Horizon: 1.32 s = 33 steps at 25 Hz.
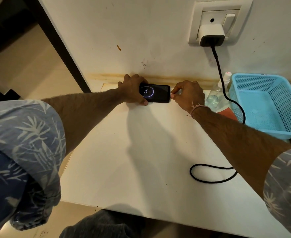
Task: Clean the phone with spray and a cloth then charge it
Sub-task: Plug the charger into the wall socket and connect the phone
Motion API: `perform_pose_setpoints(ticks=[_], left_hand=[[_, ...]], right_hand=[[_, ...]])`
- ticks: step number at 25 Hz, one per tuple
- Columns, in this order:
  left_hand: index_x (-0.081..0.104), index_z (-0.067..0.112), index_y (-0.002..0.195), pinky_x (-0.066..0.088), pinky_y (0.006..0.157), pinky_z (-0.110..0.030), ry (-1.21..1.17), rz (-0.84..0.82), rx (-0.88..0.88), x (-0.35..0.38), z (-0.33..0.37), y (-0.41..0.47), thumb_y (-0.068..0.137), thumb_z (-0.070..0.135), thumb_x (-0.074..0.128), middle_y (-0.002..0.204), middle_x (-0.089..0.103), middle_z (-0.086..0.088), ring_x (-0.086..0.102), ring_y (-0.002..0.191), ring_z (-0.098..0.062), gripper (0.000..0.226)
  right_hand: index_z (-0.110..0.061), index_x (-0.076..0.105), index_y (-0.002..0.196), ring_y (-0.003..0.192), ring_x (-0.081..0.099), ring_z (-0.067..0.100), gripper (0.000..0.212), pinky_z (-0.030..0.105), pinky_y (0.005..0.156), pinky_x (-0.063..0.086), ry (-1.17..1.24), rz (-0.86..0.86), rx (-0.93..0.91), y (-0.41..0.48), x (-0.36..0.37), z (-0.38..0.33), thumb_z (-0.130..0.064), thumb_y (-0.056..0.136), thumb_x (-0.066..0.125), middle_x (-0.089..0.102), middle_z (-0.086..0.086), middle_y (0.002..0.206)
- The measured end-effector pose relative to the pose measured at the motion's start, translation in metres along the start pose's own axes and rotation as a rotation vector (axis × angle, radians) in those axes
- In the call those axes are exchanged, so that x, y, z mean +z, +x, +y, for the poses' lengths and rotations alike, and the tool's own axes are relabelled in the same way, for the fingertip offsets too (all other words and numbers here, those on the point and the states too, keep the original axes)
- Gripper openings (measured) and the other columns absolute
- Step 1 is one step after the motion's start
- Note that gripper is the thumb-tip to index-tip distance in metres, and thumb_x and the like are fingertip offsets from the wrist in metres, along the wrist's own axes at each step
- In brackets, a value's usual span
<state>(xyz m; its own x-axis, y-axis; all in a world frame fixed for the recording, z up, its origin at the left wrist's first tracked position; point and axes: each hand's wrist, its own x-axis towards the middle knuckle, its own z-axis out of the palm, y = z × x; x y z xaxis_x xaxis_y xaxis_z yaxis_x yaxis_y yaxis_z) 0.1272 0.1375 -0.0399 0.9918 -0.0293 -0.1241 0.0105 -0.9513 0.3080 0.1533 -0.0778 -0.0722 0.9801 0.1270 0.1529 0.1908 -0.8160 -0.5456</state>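
White tabletop: my left hand is clamping the black slab phone; at 3 o'clock, my right hand is pinching the black cable plug. Screen is showing 74 — charging looks started, task nearly done.

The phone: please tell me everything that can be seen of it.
The phone is a dark, glossy slab lying flat and sideways on the white table, close to the wall. Its screen is lit, showing a ring and the number 74. The left hand holds its left end; the right hand pinches something at its right end.
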Motion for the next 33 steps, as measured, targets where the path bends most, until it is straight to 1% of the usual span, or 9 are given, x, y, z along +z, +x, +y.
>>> perform_pose_setpoints(ticks=[7,13,19,29,33], left_hand=[[0.051,0.02,0.135,0.033,0.099,-0.045,0.0,-0.005,-0.002,-0.0012,0.0014,-0.0013,0.068,0.036,0.088,0.132,0.05,-0.005,0.035,0.127,-0.03,0.078],[0.051,0.02,0.135,0.033,0.1,-0.046,0.001,-0.003,-0.006,-0.0015,0.0022,-0.0013,0.067,0.035,0.088,0.132,0.05,-0.004,0.034,0.127,-0.03,0.078],[0.051,0.021,0.136,0.034,0.098,-0.044,0.021,0.002,-0.002,-0.0014,0.0021,-0.0003,0.068,0.035,0.087,0.131,0.05,-0.004,0.035,0.126,-0.031,0.078],[0.049,0.022,0.138,0.034,0.1,-0.046,0.063,-0.005,0.012,0.0003,0.0014,0.003,0.07,0.037,0.086,0.133,0.051,-0.004,0.035,0.128,-0.031,0.078],[0.047,0.023,0.14,0.037,0.101,-0.048,0.086,-0.013,0.012,0.0037,-0.0018,0.0053,0.07,0.04,0.085,0.135,0.05,-0.005,0.036,0.128,-0.032,0.081]], right_hand=[[-0.026,0.074,0.089,0.105,0.054,0.025,0.012,0.031,0.077,0.043,0.011,0.005,0.0,-0.0004,0.0002,0.0006,-0.033,0.08,0.076,0.067,0.004,0.101],[-0.025,0.074,0.09,0.106,0.053,0.024,0.012,0.029,0.075,0.039,-0.001,0.003,0.002,0.0002,0.0005,0.0005,-0.033,0.081,0.075,0.067,0.003,0.103],[-0.025,0.074,0.09,0.106,0.053,0.025,0.011,0.029,0.074,0.039,0.008,0.008,-0.013,0.0004,0.0015,0.0012,-0.032,0.081,0.075,0.068,0.003,0.1],[-0.026,0.074,0.088,0.104,0.054,0.024,0.01,0.029,0.074,0.041,0.013,0.018,-0.002,0.0004,0.0023,0.0006,-0.031,0.08,0.076,0.067,0.003,0.096],[-0.023,0.073,0.09,0.106,0.053,0.025,0.011,0.029,0.077,0.041,0.02,0.014,0.01,-0.0019,0.0017,-0.0008,-0.029,0.081,0.076,0.066,0.005,0.1]])
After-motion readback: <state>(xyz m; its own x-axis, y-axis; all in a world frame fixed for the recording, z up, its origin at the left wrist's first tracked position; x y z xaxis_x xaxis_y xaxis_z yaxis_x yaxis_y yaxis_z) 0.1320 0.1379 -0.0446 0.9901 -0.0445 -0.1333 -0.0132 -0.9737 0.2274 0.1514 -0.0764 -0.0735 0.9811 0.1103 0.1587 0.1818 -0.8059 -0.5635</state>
